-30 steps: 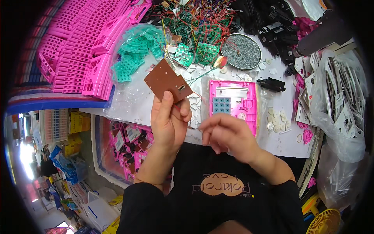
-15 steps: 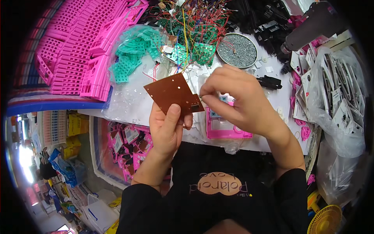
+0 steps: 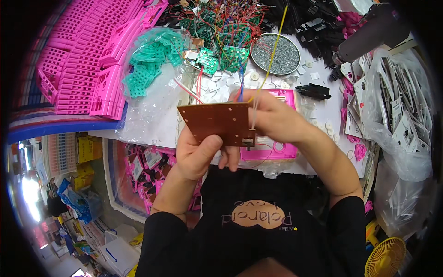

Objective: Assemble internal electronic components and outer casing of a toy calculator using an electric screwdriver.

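My left hand (image 3: 194, 159) holds a brown circuit board (image 3: 214, 123) by its near edge, thumb on the plain brown face and fingers beneath. Red, blue and white wires rise behind the board, and a long yellow wire (image 3: 276, 51) arcs up to the right. My right hand (image 3: 279, 121) is curled at the board's right side among these wires. Its fingertips are hidden behind the board, so what they pinch does not show. Below that hand lies a pink plastic casing (image 3: 288, 151) on the white table, partly covered by the hand and board.
Farther back are a round dish of small metal parts (image 3: 276, 54), wired green circuit boards (image 3: 235, 59) and a bag of teal pieces (image 3: 145, 69). Stacked pink casings (image 3: 87, 69) stand left, black parts (image 3: 318, 34) back right, and bagged white panels (image 3: 406, 106) right.
The board has turned and tilted, its far edge now nearly level. My right hand has moved from the board's right corner to behind its far right side. The yellow wire has swung right.
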Demonstrator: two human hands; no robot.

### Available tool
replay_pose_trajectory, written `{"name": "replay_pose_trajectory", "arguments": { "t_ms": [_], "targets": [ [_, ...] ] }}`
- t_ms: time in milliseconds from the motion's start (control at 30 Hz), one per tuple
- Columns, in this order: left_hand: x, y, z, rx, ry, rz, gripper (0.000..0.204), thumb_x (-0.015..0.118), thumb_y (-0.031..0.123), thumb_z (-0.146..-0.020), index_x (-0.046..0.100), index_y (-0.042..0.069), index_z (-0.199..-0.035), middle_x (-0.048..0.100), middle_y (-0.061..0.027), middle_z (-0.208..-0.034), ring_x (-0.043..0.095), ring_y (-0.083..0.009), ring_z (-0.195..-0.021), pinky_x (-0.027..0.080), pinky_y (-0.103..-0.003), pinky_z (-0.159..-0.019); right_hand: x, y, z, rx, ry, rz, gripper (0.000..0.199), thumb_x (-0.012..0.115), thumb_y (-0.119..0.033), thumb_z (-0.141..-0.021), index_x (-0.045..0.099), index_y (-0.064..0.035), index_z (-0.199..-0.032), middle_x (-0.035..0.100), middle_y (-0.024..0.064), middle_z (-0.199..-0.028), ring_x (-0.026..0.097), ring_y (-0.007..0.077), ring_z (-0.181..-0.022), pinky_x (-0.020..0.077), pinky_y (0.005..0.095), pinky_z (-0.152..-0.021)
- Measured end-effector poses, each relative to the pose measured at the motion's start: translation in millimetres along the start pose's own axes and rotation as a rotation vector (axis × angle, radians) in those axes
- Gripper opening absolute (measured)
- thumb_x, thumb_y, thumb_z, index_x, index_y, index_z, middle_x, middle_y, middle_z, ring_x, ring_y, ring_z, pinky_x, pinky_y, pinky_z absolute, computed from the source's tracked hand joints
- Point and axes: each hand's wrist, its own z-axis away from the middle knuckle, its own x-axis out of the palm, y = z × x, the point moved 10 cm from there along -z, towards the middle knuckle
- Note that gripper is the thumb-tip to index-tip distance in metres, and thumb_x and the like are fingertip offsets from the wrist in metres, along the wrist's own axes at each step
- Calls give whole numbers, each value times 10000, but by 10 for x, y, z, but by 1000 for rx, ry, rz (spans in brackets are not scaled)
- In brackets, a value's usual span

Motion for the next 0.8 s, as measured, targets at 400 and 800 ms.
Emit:
{"name": "replay_pose_trajectory", "arguments": {
  "t_ms": [400, 800],
  "targets": [
    [-40, -59, 228, -123, 58, -109, 393, 512, 134, -1032, 457, -83, -1355, 679, -202, -1101, 653, -185, -767, 559, -325, -647, 96, -334, 850, -87, -14, 530, 593, 636, -336, -989, 488, 14, -1445, 664, 165, -1068, 649, 231, -971, 491, 333, -830],
    [358, -393, 547, -323, -153, -144, 280, 599, 7, -944, 609, 15, -1225, 716, -126, -1048, 711, -219, -937, 556, -337, -785, 303, -85, 1238, -459, 104, 476, 611, 625, -472, -955, 639, 25, -1310, 593, 229, -1334, 565, 328, -1158, 400, 448, -1015]
  ]
}}
